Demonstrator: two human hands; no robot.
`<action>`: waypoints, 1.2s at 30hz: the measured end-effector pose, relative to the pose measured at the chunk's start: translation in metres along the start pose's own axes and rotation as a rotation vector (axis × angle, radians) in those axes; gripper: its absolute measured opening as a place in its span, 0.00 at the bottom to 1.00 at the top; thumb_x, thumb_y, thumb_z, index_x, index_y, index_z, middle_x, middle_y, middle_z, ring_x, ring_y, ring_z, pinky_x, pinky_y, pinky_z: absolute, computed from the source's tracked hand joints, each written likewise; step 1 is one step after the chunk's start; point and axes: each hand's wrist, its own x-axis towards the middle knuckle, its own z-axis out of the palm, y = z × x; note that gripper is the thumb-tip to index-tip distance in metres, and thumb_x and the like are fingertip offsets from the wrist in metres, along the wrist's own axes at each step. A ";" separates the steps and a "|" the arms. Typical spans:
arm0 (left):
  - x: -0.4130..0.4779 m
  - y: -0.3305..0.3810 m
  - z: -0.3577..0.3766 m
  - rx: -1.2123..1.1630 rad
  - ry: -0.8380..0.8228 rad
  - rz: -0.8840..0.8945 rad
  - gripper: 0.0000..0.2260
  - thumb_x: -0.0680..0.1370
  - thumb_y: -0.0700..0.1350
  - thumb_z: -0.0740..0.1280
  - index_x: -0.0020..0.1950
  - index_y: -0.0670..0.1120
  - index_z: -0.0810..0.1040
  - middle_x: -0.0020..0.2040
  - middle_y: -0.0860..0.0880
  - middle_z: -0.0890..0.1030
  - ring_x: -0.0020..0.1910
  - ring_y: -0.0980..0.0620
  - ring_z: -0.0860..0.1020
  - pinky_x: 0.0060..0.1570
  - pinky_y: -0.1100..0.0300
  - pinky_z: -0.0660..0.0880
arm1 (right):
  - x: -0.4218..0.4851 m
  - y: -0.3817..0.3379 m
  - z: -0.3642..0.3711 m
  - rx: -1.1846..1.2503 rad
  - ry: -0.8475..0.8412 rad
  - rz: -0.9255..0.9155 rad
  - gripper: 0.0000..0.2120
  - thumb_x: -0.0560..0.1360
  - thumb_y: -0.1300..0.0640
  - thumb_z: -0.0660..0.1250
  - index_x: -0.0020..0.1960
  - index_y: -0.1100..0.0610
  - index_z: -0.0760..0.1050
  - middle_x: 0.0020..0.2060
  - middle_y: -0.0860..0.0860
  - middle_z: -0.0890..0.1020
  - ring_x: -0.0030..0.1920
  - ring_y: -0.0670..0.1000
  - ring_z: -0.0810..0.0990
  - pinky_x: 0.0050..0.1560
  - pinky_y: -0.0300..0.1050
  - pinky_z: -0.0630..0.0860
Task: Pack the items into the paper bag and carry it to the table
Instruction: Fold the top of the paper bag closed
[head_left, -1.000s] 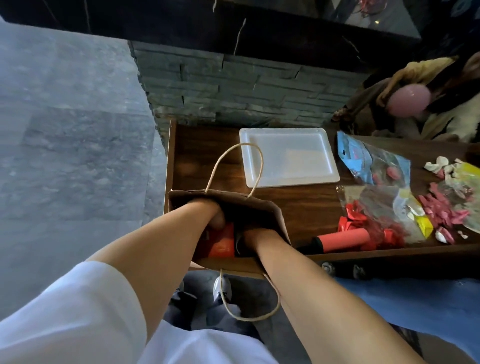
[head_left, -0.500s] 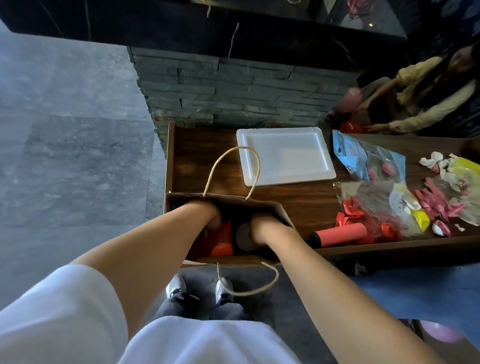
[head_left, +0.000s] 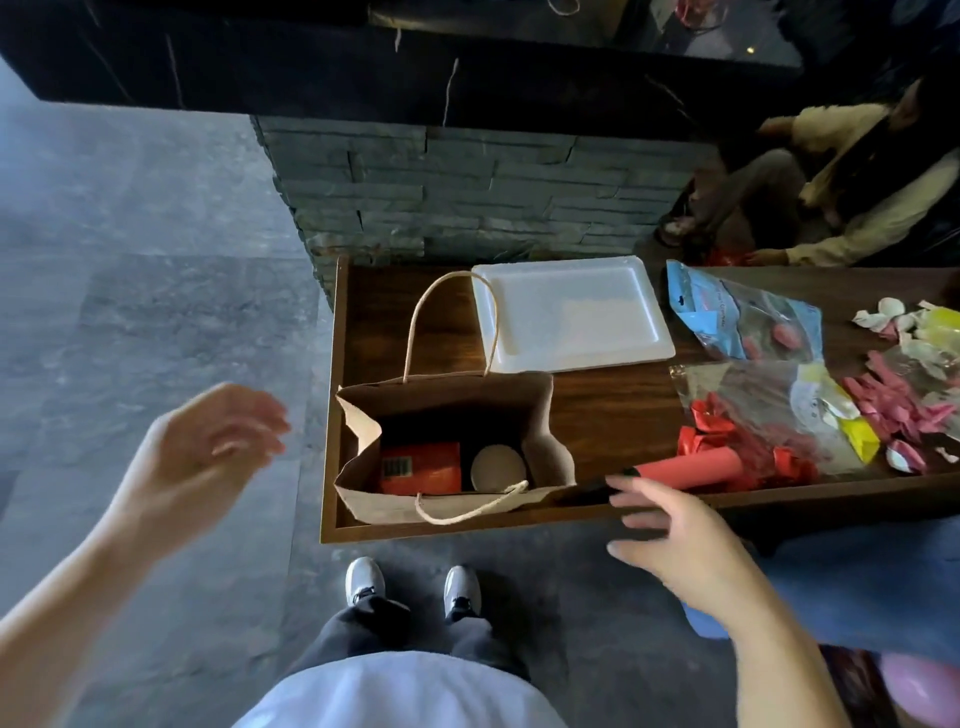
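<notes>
Paper bag (head_left: 452, 441) stands open with box and round item inside; both hands, left (head_left: 202, 457) and right (head_left: 675, 535), have withdrawn, empty and spread. Packing appears complete; carrying remains.

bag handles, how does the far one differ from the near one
The far handle stands up in a tall arch above the bag rim; the near handle has flopped down and hangs in a shallow loop over the bag's front. The far one shows against the wooden tray and the white tray; the near one lies on brown paper. Both are pale twisted cord.
</notes>
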 end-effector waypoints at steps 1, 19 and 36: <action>-0.007 -0.010 0.003 0.004 -0.035 -0.065 0.23 0.70 0.22 0.64 0.47 0.51 0.79 0.45 0.47 0.84 0.41 0.52 0.82 0.40 0.66 0.77 | 0.007 0.000 0.007 0.010 0.012 -0.044 0.30 0.67 0.62 0.76 0.60 0.35 0.73 0.53 0.37 0.80 0.53 0.38 0.79 0.47 0.34 0.77; 0.004 -0.048 0.057 0.337 -0.066 0.062 0.11 0.70 0.39 0.75 0.45 0.56 0.83 0.71 0.57 0.69 0.68 0.56 0.69 0.60 0.57 0.72 | 0.080 -0.008 0.055 0.065 -0.032 -0.475 0.08 0.71 0.59 0.73 0.48 0.49 0.84 0.72 0.38 0.66 0.73 0.40 0.61 0.69 0.43 0.63; 0.006 -0.079 0.111 0.624 0.015 0.056 0.08 0.76 0.48 0.68 0.51 0.60 0.81 0.68 0.48 0.67 0.58 0.46 0.72 0.59 0.51 0.72 | 0.094 -0.002 0.108 -0.193 0.481 -0.445 0.18 0.67 0.56 0.76 0.57 0.51 0.81 0.52 0.51 0.77 0.49 0.49 0.75 0.52 0.49 0.77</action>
